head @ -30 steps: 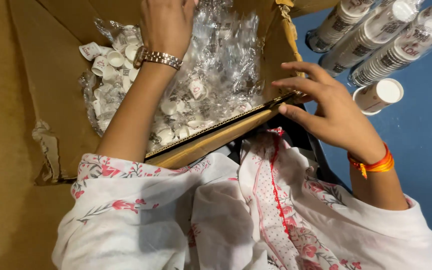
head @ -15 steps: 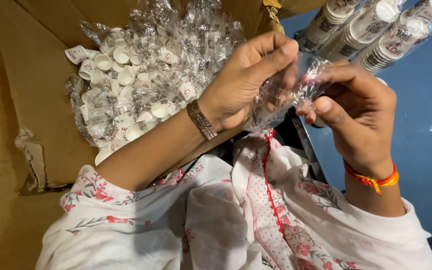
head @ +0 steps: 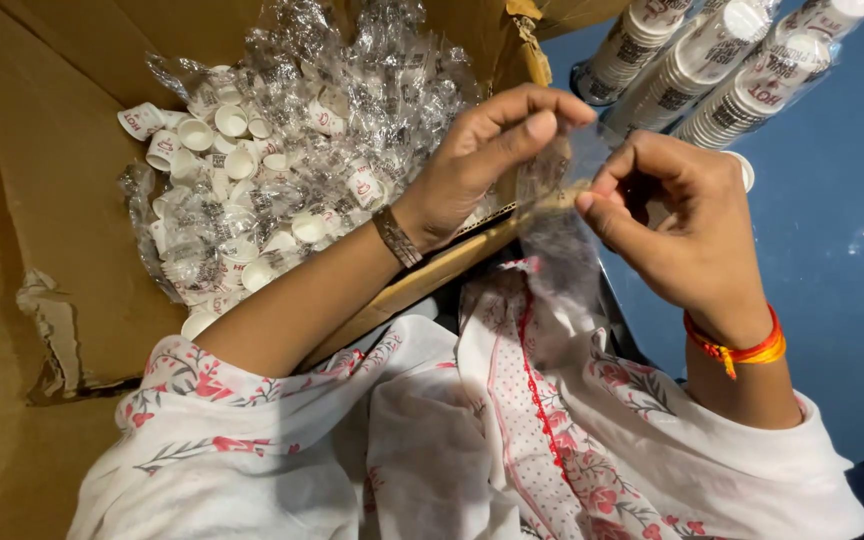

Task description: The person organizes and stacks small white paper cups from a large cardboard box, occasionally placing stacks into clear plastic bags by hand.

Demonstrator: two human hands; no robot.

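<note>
My left hand [head: 482, 165] and my right hand [head: 682, 215] both pinch a small clear plastic wrapper [head: 557, 215] between them, above the near edge of a cardboard box [head: 42, 200]. What the wrapper holds is too blurred to tell. Inside the box lies a heap of small white cups in clear wrappers [head: 282, 170], just left of my left hand. My left wrist wears a metal bracelet, my right wrist an orange thread band.
Sleeves of stacked white paper cups [head: 722, 60] lie on the blue surface [head: 842, 250] at the upper right. A single white cup [head: 745, 168] sits behind my right hand. My white floral garment fills the bottom of the view.
My left hand came out of the box with a wrapped piece and met my right hand, which let go of the box edge. Both hands now hold the wrapper slightly further right.
</note>
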